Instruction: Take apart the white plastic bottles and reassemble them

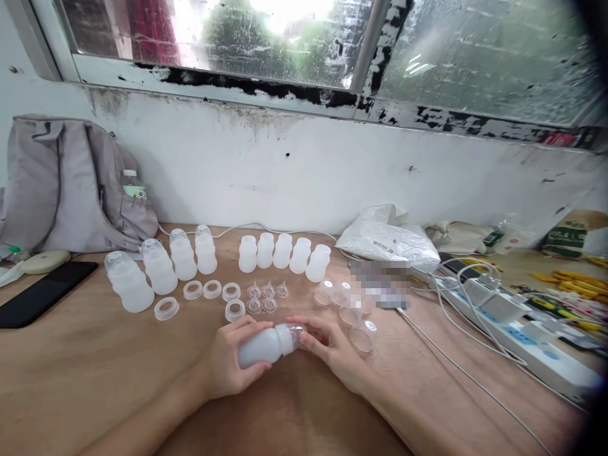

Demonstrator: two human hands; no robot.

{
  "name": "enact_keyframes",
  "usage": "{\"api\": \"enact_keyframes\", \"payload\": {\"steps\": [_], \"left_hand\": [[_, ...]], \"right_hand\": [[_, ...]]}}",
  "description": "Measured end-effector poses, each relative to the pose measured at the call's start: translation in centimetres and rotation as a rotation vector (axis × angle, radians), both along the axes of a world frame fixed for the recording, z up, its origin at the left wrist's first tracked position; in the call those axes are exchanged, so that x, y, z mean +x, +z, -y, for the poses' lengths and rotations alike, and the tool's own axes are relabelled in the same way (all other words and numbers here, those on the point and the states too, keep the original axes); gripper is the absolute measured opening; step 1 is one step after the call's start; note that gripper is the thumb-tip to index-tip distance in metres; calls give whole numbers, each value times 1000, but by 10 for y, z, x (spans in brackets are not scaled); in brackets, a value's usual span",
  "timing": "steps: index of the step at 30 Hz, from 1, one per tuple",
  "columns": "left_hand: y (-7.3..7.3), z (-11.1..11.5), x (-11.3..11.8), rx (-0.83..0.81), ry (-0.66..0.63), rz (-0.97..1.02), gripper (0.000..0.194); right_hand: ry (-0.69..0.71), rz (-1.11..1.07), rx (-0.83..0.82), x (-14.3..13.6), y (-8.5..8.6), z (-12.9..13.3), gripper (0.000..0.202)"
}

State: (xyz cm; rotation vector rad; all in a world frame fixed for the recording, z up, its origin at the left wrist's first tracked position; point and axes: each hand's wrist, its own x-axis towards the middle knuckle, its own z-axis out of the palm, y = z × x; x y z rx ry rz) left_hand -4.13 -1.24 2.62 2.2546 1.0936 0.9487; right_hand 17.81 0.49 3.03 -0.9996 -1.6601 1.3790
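Note:
My left hand (pixel 237 361) is wrapped round the body of a frosted baby bottle (pixel 261 347), tilted nearly on its side above the table. At its top end, the fingers and thumb of my right hand (pixel 327 342) grip the clear cap (pixel 295 334), which covers the teat end. Beyond my hands lie white collar rings (pixel 166 308) and several clear teats (pixel 268 289). To the right are several clear caps (pixel 363 335). Capped bottles (pixel 159 266) stand at the back left, and open bottle bodies (pixel 282 251) stand in a row at the back middle.
A black phone (pixel 47 294) and a grey backpack (pixel 61 183) are at the left. On the right lie a white plastic bag (pixel 389 237), a blurred-out device (pixel 380 285) with a cable, and a power strip (pixel 532 348) with tangled cords. The wall and window rise behind the table.

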Motion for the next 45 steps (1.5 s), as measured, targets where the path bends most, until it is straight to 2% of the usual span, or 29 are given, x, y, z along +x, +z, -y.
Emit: {"api": "enact_keyframes", "payload": {"steps": [4, 7, 9, 13, 16, 18, 20, 22, 25, 28, 31, 34, 36, 38, 40, 41, 43, 45], "left_hand": [[-6, -3, 1, 113, 18, 7, 46], [-8, -3, 7, 168, 55, -21, 55], [-9, 0, 14, 160, 84, -70, 61], [-12, 4, 28, 118, 44, -182, 46], [-16, 2, 32, 66, 57, -165, 36], [-18, -1, 33, 32, 104, -145, 35], [-20, -3, 32, 14, 142, -132, 38], [-18, -1, 31, 17, 171, -112, 50], [-2, 2, 30, 88, 253, -28, 63], [28, 3, 31, 189, 326, 68, 49], [61, -2, 32, 229, 219, -25, 38], [86, -14, 27, 270, 138, -168, 27], [100, -27, 17, 324, 203, -218, 28], [114, -45, 4, 346, 341, -282, 32], [126, -67, -11, 271, 504, -444, 34], [130, -78, -18, 238, 540, -476, 35], [134, -101, -31, 171, 578, -528, 34], [131, -121, -40, 114, 603, -571, 33]], "right_hand": [[16, -179, -44, -5, 4, 3, 28], [10, -325, -69, -5, 14, 2, 40], [-1, -348, -30, -3, 22, 2, 45], [26, -329, 82, -3, 31, 7, 40], [85, -311, 112, -9, 26, 12, 43], [73, -282, 114, -13, 18, 13, 40], [8, -242, 126, -15, 9, 11, 36], [-89, -190, 155, -15, 1, 5, 33], [-249, -129, 184, -11, -8, -5, 29], [-340, -135, 135, -7, -12, -14, 29], [-358, -179, 98, -5, -14, -20, 29], [-366, -183, 96, -6, -14, -21, 28], [-372, -159, 102, -6, -13, -20, 27], [-367, -126, 115, -7, -12, -18, 26], [-355, -87, 133, -8, -11, -17, 24], [-353, -65, 142, -8, -12, -18, 23], [-351, -27, 158, -8, -14, -19, 22], [-341, -4, 173, -8, -17, -21, 21]]}}
